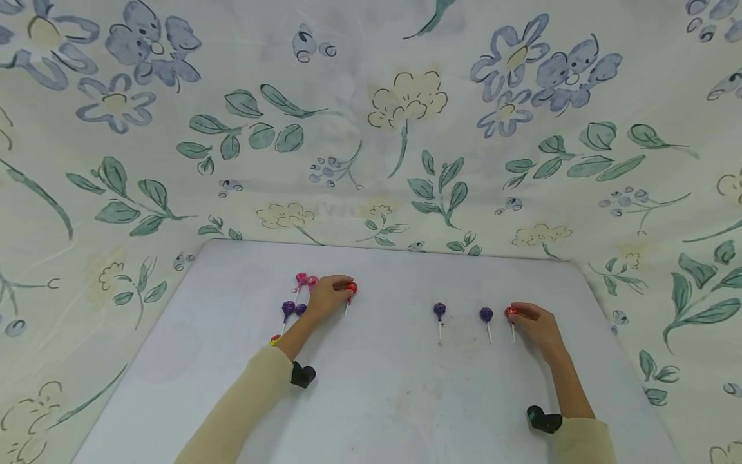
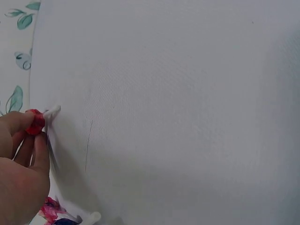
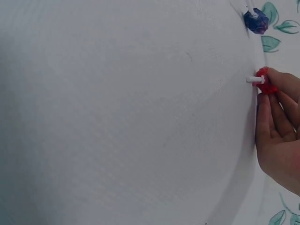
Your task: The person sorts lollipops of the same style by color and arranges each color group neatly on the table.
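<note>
My left hand (image 1: 327, 298) pinches the wrapped head of a red lollipop (image 1: 352, 287) between thumb and fingers. In the left wrist view the white stick of this red lollipop (image 2: 35, 123) points away from the fingers. At the right, the other hand (image 1: 539, 326) pinches a second red lollipop (image 1: 510, 312) by its head. The right wrist view shows this red lollipop (image 3: 266, 82) at the fingertips. Just left of it lies a purple lollipop (image 1: 486, 314), and another purple lollipop (image 1: 440, 309) lies farther left.
Beside the left forearm lie pink lollipops (image 1: 301, 278), purple lollipops (image 1: 288, 309) and a red-and-yellow lollipop (image 1: 275, 339), partly hidden by the arm. The white tabletop (image 1: 382, 361) meets a flowered cloth (image 1: 359, 212) at its back edge. Black wrist devices (image 1: 303, 374) show at both sleeves.
</note>
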A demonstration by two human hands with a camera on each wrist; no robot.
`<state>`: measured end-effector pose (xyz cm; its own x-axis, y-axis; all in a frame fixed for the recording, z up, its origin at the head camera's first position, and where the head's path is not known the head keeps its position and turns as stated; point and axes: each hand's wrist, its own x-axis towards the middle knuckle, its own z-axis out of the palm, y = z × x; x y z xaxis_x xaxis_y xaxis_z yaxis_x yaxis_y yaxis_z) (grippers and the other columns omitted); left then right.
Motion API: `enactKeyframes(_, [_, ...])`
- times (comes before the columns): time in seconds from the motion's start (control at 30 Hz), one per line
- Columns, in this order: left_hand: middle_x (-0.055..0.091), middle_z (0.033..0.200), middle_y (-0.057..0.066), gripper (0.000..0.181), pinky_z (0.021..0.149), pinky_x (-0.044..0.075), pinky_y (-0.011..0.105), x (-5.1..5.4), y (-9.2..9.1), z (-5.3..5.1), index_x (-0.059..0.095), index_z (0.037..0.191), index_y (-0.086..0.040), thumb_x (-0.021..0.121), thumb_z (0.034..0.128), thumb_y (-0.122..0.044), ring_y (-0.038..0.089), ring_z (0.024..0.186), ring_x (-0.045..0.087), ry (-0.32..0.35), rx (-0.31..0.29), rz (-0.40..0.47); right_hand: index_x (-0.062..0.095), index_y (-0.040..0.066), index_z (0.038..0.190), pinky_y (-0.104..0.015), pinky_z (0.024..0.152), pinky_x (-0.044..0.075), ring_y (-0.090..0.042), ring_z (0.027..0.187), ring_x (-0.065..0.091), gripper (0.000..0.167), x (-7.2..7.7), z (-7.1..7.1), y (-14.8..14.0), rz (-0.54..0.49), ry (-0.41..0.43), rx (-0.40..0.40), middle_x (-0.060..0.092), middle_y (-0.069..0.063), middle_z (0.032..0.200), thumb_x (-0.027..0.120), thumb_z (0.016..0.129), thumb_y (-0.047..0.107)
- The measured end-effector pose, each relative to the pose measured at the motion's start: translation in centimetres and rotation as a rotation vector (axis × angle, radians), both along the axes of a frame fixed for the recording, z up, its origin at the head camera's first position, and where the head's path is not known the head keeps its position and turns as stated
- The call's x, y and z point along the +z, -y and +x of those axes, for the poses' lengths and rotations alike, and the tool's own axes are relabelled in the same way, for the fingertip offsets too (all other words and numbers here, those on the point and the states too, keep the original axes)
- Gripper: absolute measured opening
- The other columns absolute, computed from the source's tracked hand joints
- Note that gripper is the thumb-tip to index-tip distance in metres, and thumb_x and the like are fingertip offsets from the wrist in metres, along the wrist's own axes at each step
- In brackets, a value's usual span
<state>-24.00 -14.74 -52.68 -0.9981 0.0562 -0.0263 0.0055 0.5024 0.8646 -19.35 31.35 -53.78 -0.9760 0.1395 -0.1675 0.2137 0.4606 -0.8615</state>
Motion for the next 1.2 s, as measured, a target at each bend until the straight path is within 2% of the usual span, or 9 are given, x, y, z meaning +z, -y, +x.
enactKeyframes(0.23, [0.066, 0.122, 0.021, 0.033, 0.102, 0.047, 0.045, -0.1, 1.1, 0.0, 0.065, 0.126, 0.004, 0.065, 0.0942, -0.001, 0.034, 0.117, 0.06, -0.012, 0.059, -0.028, 0.058, -0.006, 0.133, -0.02, 0.089, 0.046, -0.034, 0.122, 0.055, 0.041, 0.2, 0.2, 0.1, -0.004, 0.006, 0.0, 0.059, -0.025, 0.132, 0.065, 0.099, 0.015])
enactKeyframes(0.37, [0.065, 0.125, 0.022, 0.034, 0.103, 0.045, 0.046, -0.1, 1.5, 0.1, 0.064, 0.128, 0.005, 0.065, 0.0946, -0.002, 0.035, 0.12, 0.058, -0.016, 0.08, -0.042, 0.058, -0.007, 0.132, -0.011, 0.082, 0.045, -0.032, 0.119, 0.057, 0.041, 0.2, 0.3, 0.0, -0.004, -0.005, 0.003, 0.06, -0.025, 0.13, 0.065, 0.098, 0.014])
enactKeyframes(0.47, [0.065, 0.125, 0.022, 0.034, 0.104, 0.045, 0.045, -0.2, 1.6, 0.1, 0.064, 0.128, 0.004, 0.065, 0.0946, -0.002, 0.034, 0.12, 0.058, -0.019, 0.089, -0.047, 0.059, -0.006, 0.132, -0.01, 0.08, 0.044, -0.03, 0.116, 0.058, 0.04, 0.2, 0.3, 0.0, -0.001, -0.008, 0.001, 0.061, -0.024, 0.129, 0.065, 0.098, 0.014])
enactKeyframes(0.83, [0.065, 0.123, 0.023, 0.033, 0.102, 0.046, 0.046, -0.5, 1.6, 0.0, 0.065, 0.125, 0.006, 0.066, 0.0931, 0.001, 0.036, 0.117, 0.06, -0.056, 0.098, -0.051, 0.058, -0.004, 0.133, -0.013, 0.083, 0.046, -0.033, 0.121, 0.056, 0.04, -0.3, 0.1, 0.0, -0.007, 0.009, -0.017, 0.06, -0.024, 0.131, 0.064, 0.099, 0.015])
enactKeyframes(1.03, [0.065, 0.123, 0.024, 0.033, 0.102, 0.047, 0.046, -0.3, 1.4, 0.1, 0.065, 0.126, 0.006, 0.065, 0.0937, 0.001, 0.035, 0.117, 0.06, -0.046, 0.115, -0.037, 0.057, -0.005, 0.134, -0.031, 0.097, 0.048, -0.035, 0.123, 0.054, 0.04, -0.2, 0.1, 0.1, 0.0, 0.012, -0.024, 0.058, -0.025, 0.133, 0.063, 0.099, 0.015])
enactKeyframes(1.2, [0.065, 0.122, 0.024, 0.032, 0.102, 0.046, 0.047, -0.1, 1.3, 0.2, 0.065, 0.125, 0.007, 0.065, 0.0935, 0.001, 0.037, 0.117, 0.059, -0.051, 0.121, -0.045, 0.058, -0.005, 0.133, -0.042, 0.103, 0.043, -0.035, 0.123, 0.053, 0.04, -0.1, 0.1, 0.4, -0.014, 0.015, -0.047, 0.058, -0.025, 0.132, 0.064, 0.098, 0.014])
